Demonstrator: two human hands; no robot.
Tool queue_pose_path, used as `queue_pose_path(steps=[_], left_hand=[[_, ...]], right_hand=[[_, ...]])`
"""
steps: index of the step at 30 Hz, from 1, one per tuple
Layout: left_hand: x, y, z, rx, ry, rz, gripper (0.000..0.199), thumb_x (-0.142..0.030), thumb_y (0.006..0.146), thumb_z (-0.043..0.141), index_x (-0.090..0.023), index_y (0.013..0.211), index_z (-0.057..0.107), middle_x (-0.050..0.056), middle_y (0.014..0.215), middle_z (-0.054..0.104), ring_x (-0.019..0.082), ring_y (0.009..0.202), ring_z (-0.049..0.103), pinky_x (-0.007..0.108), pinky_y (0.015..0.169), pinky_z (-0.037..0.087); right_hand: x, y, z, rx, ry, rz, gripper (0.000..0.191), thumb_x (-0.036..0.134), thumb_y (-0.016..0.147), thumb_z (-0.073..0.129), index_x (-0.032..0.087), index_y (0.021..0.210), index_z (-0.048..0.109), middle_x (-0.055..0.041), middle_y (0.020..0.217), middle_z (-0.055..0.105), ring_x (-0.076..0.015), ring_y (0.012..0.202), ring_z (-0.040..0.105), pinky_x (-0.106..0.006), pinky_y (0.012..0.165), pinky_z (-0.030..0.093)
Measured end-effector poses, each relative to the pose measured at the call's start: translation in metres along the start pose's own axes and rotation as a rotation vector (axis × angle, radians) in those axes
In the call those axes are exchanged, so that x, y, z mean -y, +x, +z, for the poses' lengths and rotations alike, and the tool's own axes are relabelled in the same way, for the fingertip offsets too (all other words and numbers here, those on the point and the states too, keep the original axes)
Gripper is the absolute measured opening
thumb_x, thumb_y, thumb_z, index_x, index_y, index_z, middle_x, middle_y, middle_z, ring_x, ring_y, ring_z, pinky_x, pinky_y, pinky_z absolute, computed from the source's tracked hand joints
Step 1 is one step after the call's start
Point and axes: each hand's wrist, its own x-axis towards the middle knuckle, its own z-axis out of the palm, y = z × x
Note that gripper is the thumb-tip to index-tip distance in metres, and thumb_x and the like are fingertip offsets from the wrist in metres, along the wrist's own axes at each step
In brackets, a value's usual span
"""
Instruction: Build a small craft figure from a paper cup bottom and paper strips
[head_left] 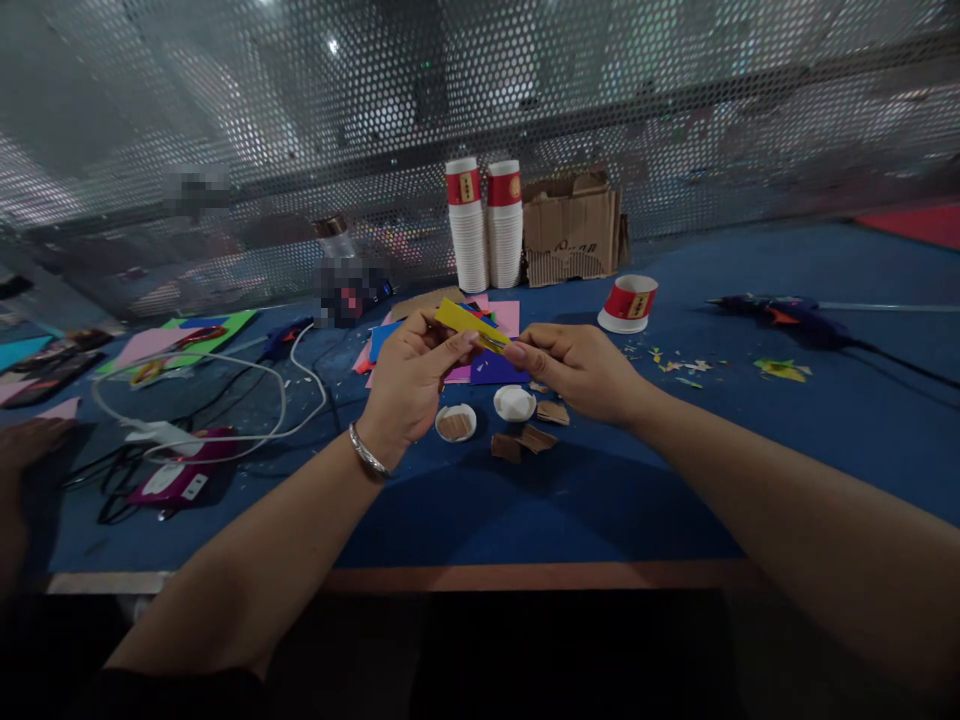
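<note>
Between my two hands is a folded strip of yellow paper (466,322), held above the blue table. My left hand (409,375) pinches its left part between thumb and fingers. The strip's right end is gripped by my right hand (581,372). Just below lie a small white round piece with a brown cardboard inset (454,424) and a white cup-like piece (515,403). Torn cardboard scraps (525,443) lie beside them. Behind the hands spreads a pile of coloured paper (504,318), partly hidden by them.
Two stacks of paper cups (469,230) and a cardboard box (571,235) stand by the mesh screen. An upturned cup (628,304), paper scraps (782,369) and a glue gun (787,312) are right. Left are a power strip (184,470), cables and another person's hand (34,440).
</note>
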Motion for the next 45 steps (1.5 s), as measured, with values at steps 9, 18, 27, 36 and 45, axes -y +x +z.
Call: queue_pose_path(steps=[9,18,27,36,45], left_hand=[[-0.0017,-0.0013,0.0012,0.019,0.004,-0.008,0.031,-0.021,0.068,0.092,-0.016,0.091,0.072,0.001,0.085,0.074,0.01,0.073,0.065,0.024,0.072,0.053],[-0.002,-0.0002,-0.0017,0.013,0.036,-0.025,0.033,-0.023,0.067,0.093,-0.015,0.09,0.071,0.002,0.084,0.075,0.011,0.074,0.067,0.024,0.074,0.053],[-0.0055,0.0019,-0.0042,0.046,0.045,-0.067,0.036,-0.023,0.063,0.095,-0.014,0.087,0.07,0.0,0.078,0.074,0.01,0.071,0.068,0.023,0.07,0.052],[-0.0043,0.0021,-0.0034,0.073,0.022,-0.146,0.044,-0.028,0.059,0.099,-0.015,0.089,0.071,0.0,0.08,0.075,0.012,0.072,0.068,0.025,0.071,0.054],[-0.0054,0.003,-0.0001,0.066,0.013,-0.214,0.051,-0.028,0.048,0.103,-0.013,0.086,0.074,0.001,0.078,0.076,0.01,0.068,0.067,0.023,0.068,0.053]], right_hand=[[-0.0026,-0.0002,0.0007,0.006,-0.034,-0.014,0.06,0.072,0.099,0.047,0.021,0.067,0.046,0.0018,0.064,0.043,-0.0122,0.06,0.039,-0.03,0.057,0.027],[-0.0061,0.0009,0.002,0.013,-0.048,-0.01,0.062,0.075,0.097,0.047,0.021,0.067,0.047,0.0025,0.063,0.041,-0.0113,0.058,0.038,-0.029,0.056,0.025],[-0.0051,0.0011,0.0019,0.015,-0.065,-0.009,0.065,0.077,0.097,0.046,0.021,0.064,0.045,0.0015,0.063,0.044,-0.0115,0.059,0.04,-0.03,0.057,0.028],[-0.0066,0.0005,0.0041,0.03,-0.065,0.003,0.064,0.076,0.098,0.044,0.022,0.064,0.041,0.0031,0.06,0.039,-0.0111,0.058,0.035,-0.029,0.056,0.024],[-0.0056,0.0001,0.0052,0.035,-0.067,0.024,0.066,0.08,0.095,0.043,0.022,0.064,0.042,0.0027,0.059,0.04,-0.0115,0.058,0.036,-0.03,0.056,0.023]])
